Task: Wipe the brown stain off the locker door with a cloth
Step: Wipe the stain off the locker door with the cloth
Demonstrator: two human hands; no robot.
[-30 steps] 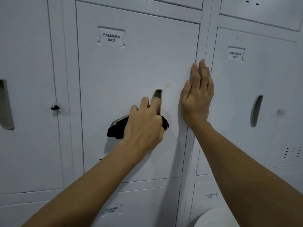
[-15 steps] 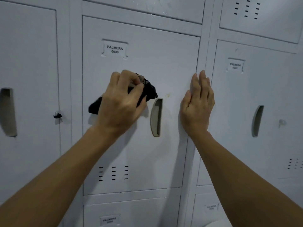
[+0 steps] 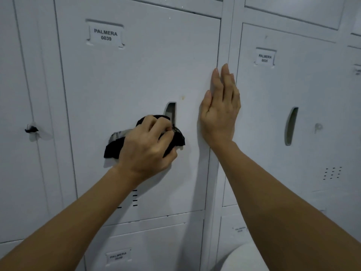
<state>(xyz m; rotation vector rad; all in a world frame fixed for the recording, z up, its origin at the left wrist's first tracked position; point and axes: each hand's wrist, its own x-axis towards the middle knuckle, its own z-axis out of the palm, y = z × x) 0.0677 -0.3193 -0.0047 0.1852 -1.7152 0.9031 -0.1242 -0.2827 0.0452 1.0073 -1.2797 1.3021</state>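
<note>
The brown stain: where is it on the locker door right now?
In the head view the brown stain sits mid-door on locker door 0039, just above-right of the handle recess, left of the right hand, uncovered.

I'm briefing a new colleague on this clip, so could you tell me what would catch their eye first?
First, the left hand pressing a bunched black cloth against the pale grey metal locker door labelled 0039, over the lower part of its recessed handle slot. Beside it, the right hand lies flat along the door's right edge. A small brown stain sits uncovered just above the slot.
</note>
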